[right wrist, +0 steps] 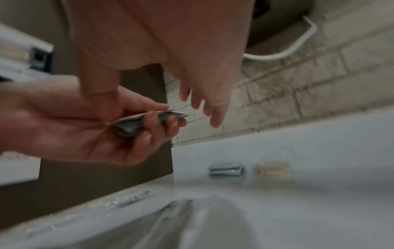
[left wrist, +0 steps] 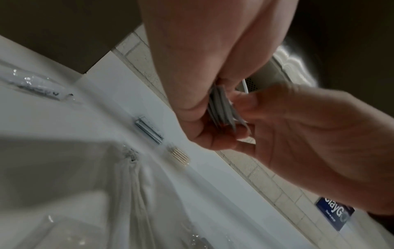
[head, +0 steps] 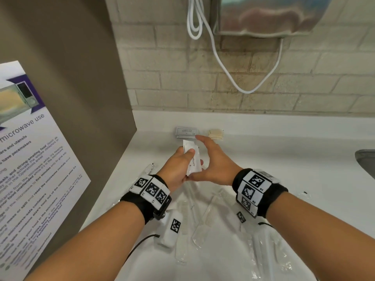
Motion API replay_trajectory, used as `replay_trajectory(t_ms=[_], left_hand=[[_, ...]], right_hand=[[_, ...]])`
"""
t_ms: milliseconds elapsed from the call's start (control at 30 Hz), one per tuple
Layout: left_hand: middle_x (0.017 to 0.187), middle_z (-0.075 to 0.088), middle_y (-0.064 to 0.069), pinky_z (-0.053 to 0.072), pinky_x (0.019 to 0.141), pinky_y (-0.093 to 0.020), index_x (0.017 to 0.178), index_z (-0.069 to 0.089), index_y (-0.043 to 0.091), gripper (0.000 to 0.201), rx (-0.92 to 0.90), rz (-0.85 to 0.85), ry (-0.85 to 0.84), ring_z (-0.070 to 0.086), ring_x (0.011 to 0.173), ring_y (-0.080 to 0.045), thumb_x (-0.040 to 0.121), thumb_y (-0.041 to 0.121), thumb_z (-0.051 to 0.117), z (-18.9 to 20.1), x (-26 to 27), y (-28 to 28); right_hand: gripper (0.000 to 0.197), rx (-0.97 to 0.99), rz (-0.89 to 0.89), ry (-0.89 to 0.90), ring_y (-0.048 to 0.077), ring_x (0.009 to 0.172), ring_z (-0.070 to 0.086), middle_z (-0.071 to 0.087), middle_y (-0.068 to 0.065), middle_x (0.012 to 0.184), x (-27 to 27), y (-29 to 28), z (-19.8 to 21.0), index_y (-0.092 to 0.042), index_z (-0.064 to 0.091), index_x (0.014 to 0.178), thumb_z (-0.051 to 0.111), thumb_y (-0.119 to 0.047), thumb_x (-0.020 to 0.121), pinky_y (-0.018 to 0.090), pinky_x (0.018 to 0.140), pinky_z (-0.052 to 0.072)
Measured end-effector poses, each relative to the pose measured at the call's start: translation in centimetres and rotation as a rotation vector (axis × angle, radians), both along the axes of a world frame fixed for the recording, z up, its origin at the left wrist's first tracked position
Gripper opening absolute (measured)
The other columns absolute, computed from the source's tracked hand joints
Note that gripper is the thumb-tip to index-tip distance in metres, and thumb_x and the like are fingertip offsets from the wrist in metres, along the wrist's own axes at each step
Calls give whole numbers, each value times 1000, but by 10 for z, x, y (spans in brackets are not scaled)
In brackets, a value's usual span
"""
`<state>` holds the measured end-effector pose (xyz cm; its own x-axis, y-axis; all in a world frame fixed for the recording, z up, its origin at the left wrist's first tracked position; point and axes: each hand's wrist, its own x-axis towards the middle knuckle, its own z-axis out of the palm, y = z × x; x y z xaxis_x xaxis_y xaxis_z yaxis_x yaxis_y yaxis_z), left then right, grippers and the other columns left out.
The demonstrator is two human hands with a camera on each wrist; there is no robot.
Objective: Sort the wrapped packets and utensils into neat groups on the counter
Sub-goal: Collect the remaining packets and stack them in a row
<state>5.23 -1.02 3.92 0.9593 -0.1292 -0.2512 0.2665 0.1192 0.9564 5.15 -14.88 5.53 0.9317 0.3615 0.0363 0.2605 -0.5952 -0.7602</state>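
My left hand [head: 187, 157] grips a small stack of white toothpaste packets [head: 194, 165] above the counter, thumb on top and fingers curled beneath; the stack also shows as packets [left wrist: 221, 109] and packets [right wrist: 138, 123] in the wrist views. My right hand [head: 211, 159] is beside the stack with straight, spread fingers [right wrist: 213, 116], its thumb touching the stack's near end. At the back of the counter lie a pile of silver packets [head: 186, 132] and, to its right, a pile of beige packets [head: 216, 134]. Clear-wrapped combs and utensils [head: 203, 216] lie under my wrists.
A brown side panel with a microwave poster [head: 30, 159] closes off the left. A brick wall is behind, with a metal dispenser [head: 263, 15] and a hanging white cable [head: 233, 78]. A sink edge [head: 365, 163] is at the right. Another wrapped item [head: 149, 171] lies near the panel.
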Motion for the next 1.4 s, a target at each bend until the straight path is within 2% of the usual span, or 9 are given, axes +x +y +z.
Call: replay_trajectory(t_ms=[100, 200, 333, 633, 800, 967, 1200, 1300, 1400], left_hand=[[94, 69, -6, 53, 67, -33, 127, 50, 18, 29, 20, -37, -3, 68, 82, -19, 102, 30, 41, 0, -1, 0], [92, 70, -5, 54, 65, -32, 122, 54, 16, 27, 8, -72, 1, 68, 80, -17, 102, 30, 43, 0, -3, 0], [91, 69, -3, 54, 61, -27, 124, 54, 11, 29, -1, -120, -15, 68, 77, -15, 99, 24, 50, 0, -6, 2], [99, 59, -13, 50, 59, -21, 125, 48, 9, 35, 13, -124, -78, 60, 80, -17, 92, -1, 53, 1, -3, -2], [105, 63, -13, 52, 64, -28, 129, 45, 6, 47, 81, -125, -85, 64, 90, -20, 85, 9, 62, 1, -1, -3], [98, 64, -8, 54, 68, -30, 108, 53, 13, 31, 317, -80, -123, 64, 83, -18, 80, 13, 68, 5, -1, 0], [83, 70, -5, 56, 67, -34, 84, 65, 8, 13, 978, -13, -312, 67, 81, -23, 73, 15, 66, 26, 1, -3], [73, 63, -9, 43, 51, -26, 58, 48, 14, 22, 1103, -3, -327, 67, 80, -28, 75, 9, 60, 33, 2, -6], [92, 67, -15, 43, 57, -28, 56, 37, 15, 31, 1200, -8, -309, 66, 86, -31, 79, 7, 57, 37, 4, -9]], right_hand=[[126, -109, 110, 26, 9, 137, 29, 23, -6, 153, 3, -2, 5, -24, 7, 152, 90, -25, 57, 17, 107, 26], [116, -170, 118, -31, 4, 119, 39, 35, -5, 142, 6, -3, 9, -19, 19, 150, 90, -21, 59, 9, 94, 29], [110, -156, 109, -51, 9, 113, 45, 34, -10, 121, 9, 0, 11, -18, 26, 147, 91, -21, 58, 14, 88, 37], [98, -145, 95, -116, 16, 103, 56, 45, 1, 123, 8, 8, 8, -15, 33, 138, 88, -22, 58, 28, 86, 52], [94, -211, 77, -159, 16, 97, 52, 42, -1, 113, 11, 8, 11, -15, 37, 137, 87, -22, 58, 25, 81, 49], [93, -242, 20, -162, 17, 95, 50, 38, -2, 108, 13, 10, 7, -14, 38, 135, 85, -21, 55, 26, 79, 48], [82, -372, -54, -183, 18, 95, 46, 35, 2, 110, 13, 20, -2, -11, 43, 123, 83, -19, 53, 29, 80, 50], [82, -360, -72, -199, 18, 93, 46, 39, 6, 115, 13, 25, -4, -10, 43, 123, 83, -20, 53, 29, 78, 50], [84, -395, -67, -249, 20, 95, 48, 39, 8, 119, 12, 27, -5, -7, 42, 126, 83, -22, 55, 27, 73, 48]])
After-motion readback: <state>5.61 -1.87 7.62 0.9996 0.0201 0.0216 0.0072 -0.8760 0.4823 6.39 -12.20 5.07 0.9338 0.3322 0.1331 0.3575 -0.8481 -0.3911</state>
